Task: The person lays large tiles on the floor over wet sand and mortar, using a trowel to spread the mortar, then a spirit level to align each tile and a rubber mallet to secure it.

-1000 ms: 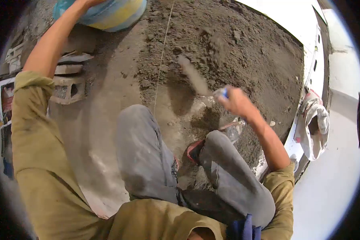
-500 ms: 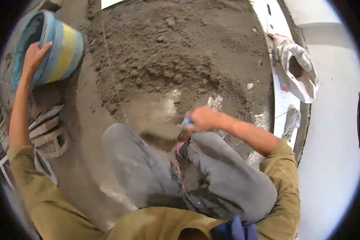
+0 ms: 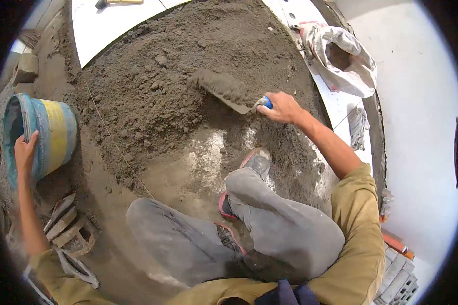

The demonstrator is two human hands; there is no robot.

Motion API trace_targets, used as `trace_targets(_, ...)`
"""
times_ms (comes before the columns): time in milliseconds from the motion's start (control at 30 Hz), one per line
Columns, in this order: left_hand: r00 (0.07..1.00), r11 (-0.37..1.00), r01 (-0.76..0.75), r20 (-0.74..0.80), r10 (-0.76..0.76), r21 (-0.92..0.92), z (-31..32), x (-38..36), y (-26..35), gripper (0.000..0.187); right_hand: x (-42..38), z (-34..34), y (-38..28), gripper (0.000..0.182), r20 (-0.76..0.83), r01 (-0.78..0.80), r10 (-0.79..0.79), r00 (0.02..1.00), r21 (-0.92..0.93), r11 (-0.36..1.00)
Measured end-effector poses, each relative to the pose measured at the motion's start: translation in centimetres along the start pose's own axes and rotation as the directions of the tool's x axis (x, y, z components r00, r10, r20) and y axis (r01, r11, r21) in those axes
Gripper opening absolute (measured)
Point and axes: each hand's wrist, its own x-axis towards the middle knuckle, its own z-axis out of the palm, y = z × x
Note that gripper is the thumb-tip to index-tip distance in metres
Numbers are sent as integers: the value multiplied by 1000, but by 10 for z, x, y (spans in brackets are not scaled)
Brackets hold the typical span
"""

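Note:
My left hand (image 3: pixel 24 152) grips the rim of a bucket (image 3: pixel 66 133), blue-green with a yellow band. The bucket leans on its side, its mouth toward the left. My right hand (image 3: pixel 284 107) is closed around the blue handle of a trowel (image 3: pixel 242 108). Damp grey mortar lies heaped along the trowel's blade, which is low over the spread of mortar (image 3: pixel 152 96) in front of me. A thin string (image 3: pixel 105 124) runs across the left side of that mortar.
White tiles (image 3: pixel 94 30) border the mortar at the back left, with a hammer (image 3: pixel 118 2) on them. An open white sack (image 3: pixel 353 76) and a crumpled cloth (image 3: pixel 359 127) lie on the right tile strip. Hollow blocks (image 3: pixel 79 239) lie at left; more blocks (image 3: pixel 398 277) stand lower right.
My right hand has moved forward from beside my knee, and the trowel now carries mortar. My left hand still holds the bucket. The whole view has shifted, and my right foot now shows farther forward.

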Motion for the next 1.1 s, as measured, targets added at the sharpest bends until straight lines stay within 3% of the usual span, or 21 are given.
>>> trace_targets(67,1000,999,12,1,-12,38,0,-4,12,39,-18,17,11,42,2,-2,2,1000,62,998)
trace_targets(133,1000,997,23,-2,-23,78,-2,-5,18,38,-37,22,17,43,246,174,-143,959,-110,979)
trace_targets(167,1000,1000,-8,12,8,30,-1,-5,20,37,-41,20,21,44,385,194,-111,916,-183,964)
trace_targets(200,999,999,-37,24,38,-21,2,-4,21,36,-38,17,33,44,382,199,-115,917,-187,962)
trace_targets(300,997,998,-65,-39,64,-20,7,-7,24,35,-6,4,87,44,221,64,8,975,-317,946)
trace_targets(333,998,999,-53,-24,53,-8,5,-8,26,35,9,-9,92,44,276,21,74,958,-326,945)
trace_targets(400,995,995,-80,-62,83,55,5,-8,27,36,31,-25,104,44,206,18,54,977,-333,943)
trace_targets(433,989,988,-105,-89,115,112,6,-9,26,36,36,-33,107,44,128,9,24,991,-256,967)
trace_targets(467,990,987,-106,-81,116,118,7,-9,25,36,42,-41,108,44,81,-49,73,994,-265,963)
trace_targets(533,990,989,-87,-96,99,123,7,-8,27,38,50,-53,109,43,-76,-188,186,980,-23,982)
trace_targets(567,990,988,-89,-97,102,125,7,-9,29,38,55,-65,109,43,-79,-188,186,979,-20,982)
trace_targets(633,999,999,-14,-50,16,50,6,-13,38,38,61,-92,88,42,-6,-149,150,989,-199,969)
trace_targets(667,999,998,-18,-49,21,54,3,-13,41,38,57,-87,77,42,-8,-152,153,988,-193,969)
trace_targets(767,992,993,-91,-80,97,73,4,-15,33,39,27,-62,24,44,188,9,24,982,-173,985)
trace_targets(800,989,992,-104,-97,110,68,5,-11,22,40,14,-40,6,45,277,36,7,961,-147,989)
trace_targets(867,988,992,-100,-110,108,71,3,-10,16,41,-15,19,-12,49,397,251,-222,891,-23,968)
trace_targets(933,999,998,-6,-32,8,70,0,-15,34,45,-29,52,-23,48,509,310,-231,829,-74,948)
trace_targets(967,996,986,-44,-68,55,159,0,-11,23,45,-29,55,-21,48,583,367,-216,783,-153,917)
trace_targets(1033,989,987,-81,-113,97,138,6,-8,17,44,-7,42,14,47,479,304,-177,860,-201,931)
trace_targets(1067,980,985,-110,-148,130,135,7,-5,15,42,4,18,16,48,420,93,50,906,-312,945)
trace_targets(1100,987,988,-86,-122,101,127,7,-2,10,42,12,-2,26,49,279,-6,82,957,-263,965)
